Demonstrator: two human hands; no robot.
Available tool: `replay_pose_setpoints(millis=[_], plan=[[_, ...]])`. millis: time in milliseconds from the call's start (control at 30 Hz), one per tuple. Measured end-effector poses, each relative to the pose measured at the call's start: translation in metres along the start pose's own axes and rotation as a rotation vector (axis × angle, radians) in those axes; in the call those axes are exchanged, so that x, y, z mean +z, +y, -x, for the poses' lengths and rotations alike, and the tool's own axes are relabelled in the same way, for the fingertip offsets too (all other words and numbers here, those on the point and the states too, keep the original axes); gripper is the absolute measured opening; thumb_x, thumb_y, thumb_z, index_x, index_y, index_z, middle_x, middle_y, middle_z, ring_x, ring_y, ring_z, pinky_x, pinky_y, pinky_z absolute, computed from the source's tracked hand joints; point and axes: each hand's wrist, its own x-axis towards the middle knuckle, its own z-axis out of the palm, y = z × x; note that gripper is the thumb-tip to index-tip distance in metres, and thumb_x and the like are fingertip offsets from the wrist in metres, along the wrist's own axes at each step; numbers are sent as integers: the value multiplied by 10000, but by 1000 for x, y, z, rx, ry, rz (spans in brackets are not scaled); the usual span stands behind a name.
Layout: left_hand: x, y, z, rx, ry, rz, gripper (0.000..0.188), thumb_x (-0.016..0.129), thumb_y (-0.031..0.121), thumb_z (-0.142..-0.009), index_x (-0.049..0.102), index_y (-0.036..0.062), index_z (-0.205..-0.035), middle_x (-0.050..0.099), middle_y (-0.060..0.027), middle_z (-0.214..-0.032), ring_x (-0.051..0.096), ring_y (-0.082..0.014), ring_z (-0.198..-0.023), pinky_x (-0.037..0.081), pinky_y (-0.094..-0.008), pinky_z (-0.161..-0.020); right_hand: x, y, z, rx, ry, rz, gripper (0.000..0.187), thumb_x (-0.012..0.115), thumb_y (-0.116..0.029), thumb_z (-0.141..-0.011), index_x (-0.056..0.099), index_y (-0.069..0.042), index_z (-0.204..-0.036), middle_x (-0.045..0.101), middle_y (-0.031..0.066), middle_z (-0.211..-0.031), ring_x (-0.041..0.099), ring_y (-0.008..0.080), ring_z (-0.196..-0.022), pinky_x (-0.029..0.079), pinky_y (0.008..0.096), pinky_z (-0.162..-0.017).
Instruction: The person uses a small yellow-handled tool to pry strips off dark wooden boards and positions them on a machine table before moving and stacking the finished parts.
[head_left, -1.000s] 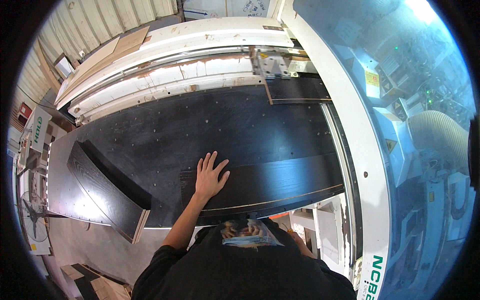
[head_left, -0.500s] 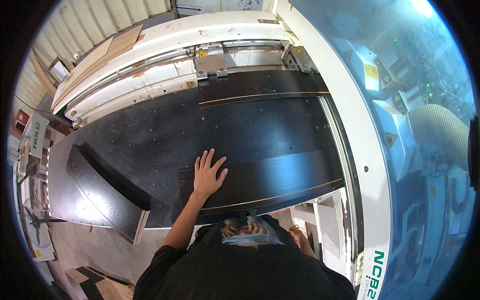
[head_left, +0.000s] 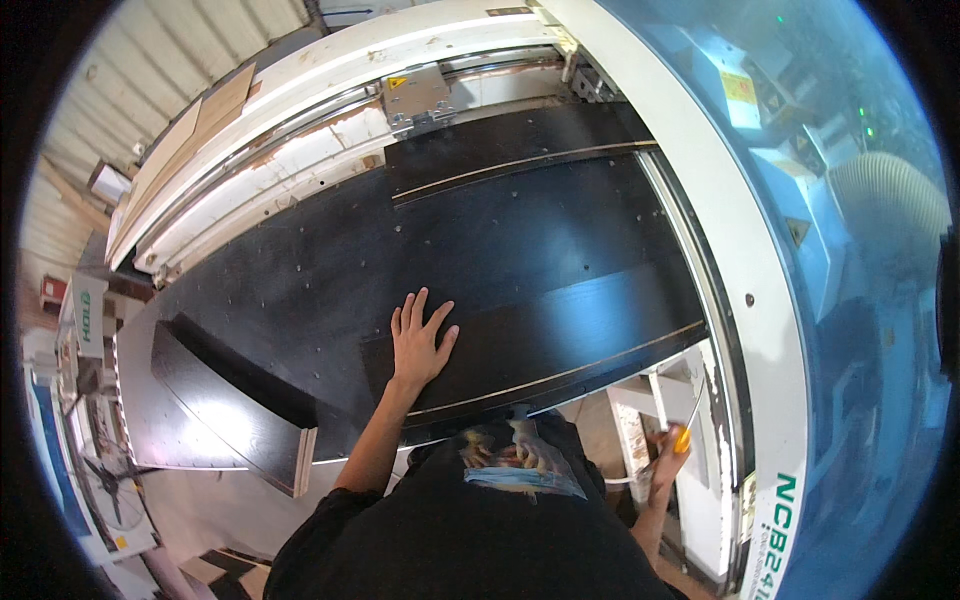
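Note:
My left hand point(head_left: 422, 340) lies flat with spread fingers on a dark wood-grained board point(head_left: 520, 360), near its left end. The board rests on the black machine table point(head_left: 330, 260), close to my body. Out at the right, past the table's near edge, my right hand point(head_left: 668, 455) is closed round a yellow air blow gun point(head_left: 682, 440). Its thin nozzle points up toward the machine frame; most of its body is hidden by the fingers.
Another dark board point(head_left: 500, 150) lies at the far side, by a metal clamp carriage point(head_left: 417, 95). Several stacked dark panels point(head_left: 235, 400) sit at the left. A white machine frame point(head_left: 720, 190) with a blue see-through cover point(head_left: 860, 400) bounds the right.
My right hand has come out to the right from beside my body, bringing the yellow air blow gun into clearer sight. My left hand stays on the board; the view has shifted slightly.

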Motion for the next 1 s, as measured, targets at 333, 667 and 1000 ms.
replay_pose_setpoints(millis=[333, 667, 1000], plan=[[1, -4, -7, 46, -36, -6, 456, 642, 355, -954, 607, 194, -1379, 403, -210, -1543, 348, -430, -1437, 261, -599, -1157, 215, -189, -62, -32, -614, 386, 503, 676, -471, -954, 668, 31, -995, 589, 40, -659, 584, 144, -544, 456, 326, -488], [-3, 3, -14, -43, -15, 91, 472, 697, 308, -919, 613, 192, -1369, 433, -191, -1509, 378, -405, -1415, 267, -569, -1166, 191, -165, -87, 71, -506, 421, 434, 675, -414, -972, 655, 17, -1019, 637, 56, -745, 635, 200, -722, 497, 374, -679], [33, 2, -190, 276, 35, 67, 626, 735, 310, -874, 512, 191, -1447, 377, -217, -1520, 346, -425, -1419, 288, -575, -1141, 119, -166, -71, 274, -364, 153, 372, 688, -411, -971, 602, -50, -992, 509, -16, -640, 502, 84, -501, 450, 248, -436]])
